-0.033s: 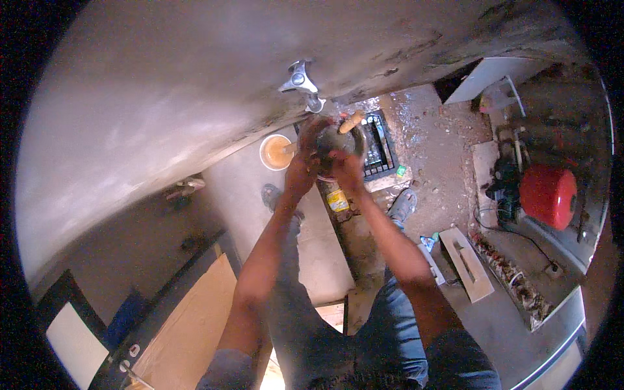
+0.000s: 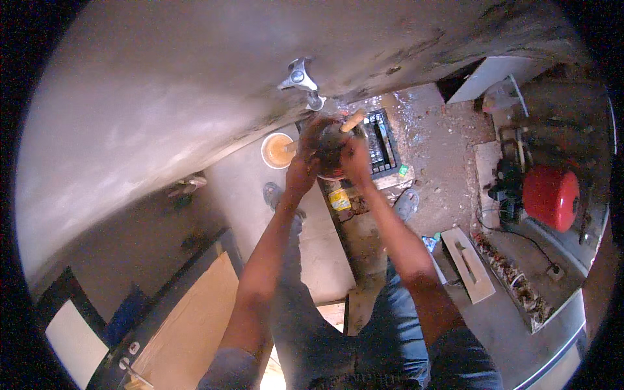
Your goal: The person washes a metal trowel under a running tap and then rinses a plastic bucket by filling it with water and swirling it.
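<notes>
A round metal pot (image 2: 335, 136) with a tan handle-like piece (image 2: 353, 121) at its top right is beneath a silver tap (image 2: 299, 77) on the wall. My left hand (image 2: 303, 168) grips the pot's left side. My right hand (image 2: 354, 159) is blurred at the pot's near right, fingers curled; what they hold is unclear. A white bucket (image 2: 276, 151) with tan liquid and a pale stick in it stands left of the pot, and a dark drain grate (image 2: 388, 143) lies at the right.
A yellow packet (image 2: 340, 199) lies near my feet. At the right are a red tank with machinery (image 2: 549, 198), a cable and a flat trowel-like board (image 2: 468, 263). The wall rises close ahead and leftward; a tan board (image 2: 185, 312) is at lower left.
My right hand has shifted slightly right and up at the pot. The whole view has moved very slightly; my left hand stays on the pot.
</notes>
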A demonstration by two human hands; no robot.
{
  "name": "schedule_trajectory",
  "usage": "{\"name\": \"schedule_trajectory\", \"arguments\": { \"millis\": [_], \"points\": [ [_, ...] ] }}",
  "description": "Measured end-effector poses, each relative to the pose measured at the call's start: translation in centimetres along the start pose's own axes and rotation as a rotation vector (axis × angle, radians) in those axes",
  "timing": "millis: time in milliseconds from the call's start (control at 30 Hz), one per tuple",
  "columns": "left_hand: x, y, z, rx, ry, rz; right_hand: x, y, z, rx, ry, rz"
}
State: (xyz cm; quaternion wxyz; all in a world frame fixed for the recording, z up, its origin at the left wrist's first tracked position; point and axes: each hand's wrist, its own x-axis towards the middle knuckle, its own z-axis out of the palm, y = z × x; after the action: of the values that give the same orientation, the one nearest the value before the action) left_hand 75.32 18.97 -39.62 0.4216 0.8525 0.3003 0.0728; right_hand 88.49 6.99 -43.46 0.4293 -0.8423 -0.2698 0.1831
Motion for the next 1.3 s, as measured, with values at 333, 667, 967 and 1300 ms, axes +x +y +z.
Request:
{"name": "schedule_trajectory", "arguments": {
  "millis": [333, 667, 967, 1300],
  "points": [
    [8.1, -2.9, -1.3, 0.085, 0.28, -0.01, 8.0, -1.1, -1.4, -0.068, -0.49, 0.127],
    [18.8, -9.6, 4.7, 0.659, -0.678, 0.147, -1.7, 6.1, -2.8, 0.049, -0.007, 0.315],
    [14.9, -20.2, 7.2, 0.375, -0.139, 0.318, 0.8, 8.3, -2.9, 0.062, 0.103, 0.101],
    [16.7, -11.8, 4.3, 0.693, -0.394, -0.015, -1.8, 7.1, -2.6, 0.18, 0.014, 0.266]
  ]
}}
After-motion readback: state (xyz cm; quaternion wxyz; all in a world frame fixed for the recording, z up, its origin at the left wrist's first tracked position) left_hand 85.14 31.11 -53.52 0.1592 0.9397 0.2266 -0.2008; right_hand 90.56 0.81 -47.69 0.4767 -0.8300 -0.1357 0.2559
